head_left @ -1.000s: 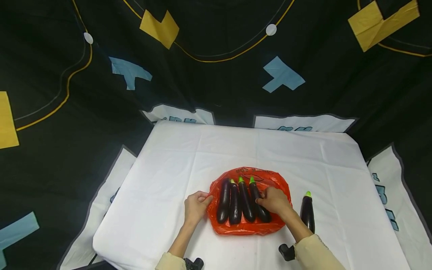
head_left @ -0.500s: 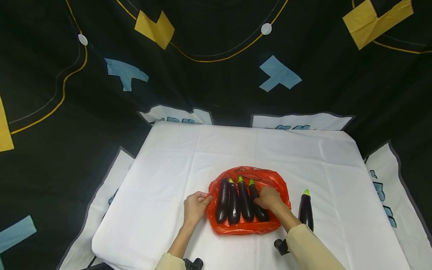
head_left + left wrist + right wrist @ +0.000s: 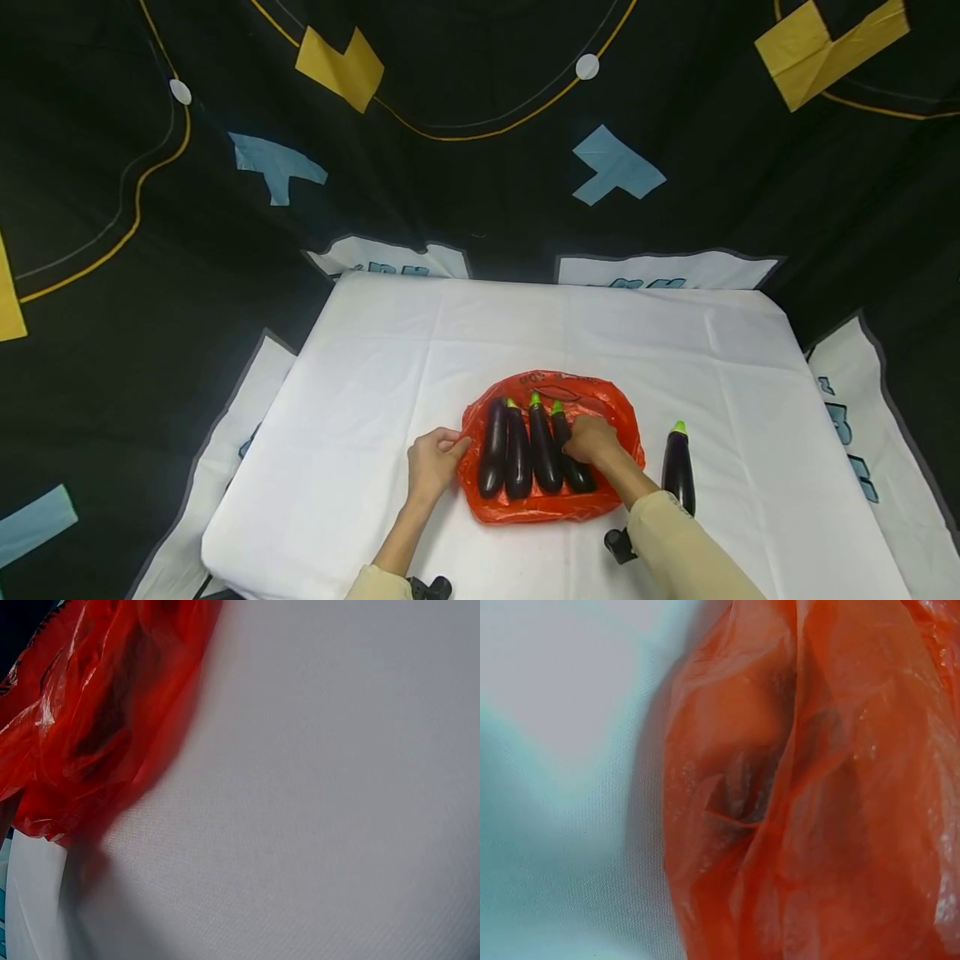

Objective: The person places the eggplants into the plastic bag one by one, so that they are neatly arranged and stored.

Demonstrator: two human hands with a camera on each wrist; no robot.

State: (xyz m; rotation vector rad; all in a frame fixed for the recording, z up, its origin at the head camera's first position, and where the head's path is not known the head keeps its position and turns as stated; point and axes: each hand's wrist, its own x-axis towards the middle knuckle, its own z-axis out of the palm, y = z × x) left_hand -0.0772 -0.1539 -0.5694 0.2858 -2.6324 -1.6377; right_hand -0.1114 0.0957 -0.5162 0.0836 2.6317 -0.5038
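Several dark purple eggplants (image 3: 517, 454) lie side by side in an opened red plastic bag (image 3: 617, 404) on the table. With thumb and fingers, my left hand (image 3: 432, 461) pinches the bag's left edge. Inside the bag, my right hand (image 3: 594, 439) holds the rightmost eggplant (image 3: 576, 477), its thumb over the upper side; the other fingertips are hidden. Crumpled bag plastic (image 3: 112, 712) fills the upper left of the left wrist view. In the right wrist view, thin red plastic (image 3: 870, 825) covers most of what lies behind it.
One more eggplant (image 3: 678, 467) lies on the white tablecloth (image 3: 375, 375) to the right of the bag, partly behind my right sleeve (image 3: 686, 546). A black patterned curtain (image 3: 465, 192) hangs behind and beside the table.
My right hand has shifted left inside the bag. The rightmost eggplant has slid slightly toward me. My left hand keeps its pinch on the bag edge; the head view has turned a little.
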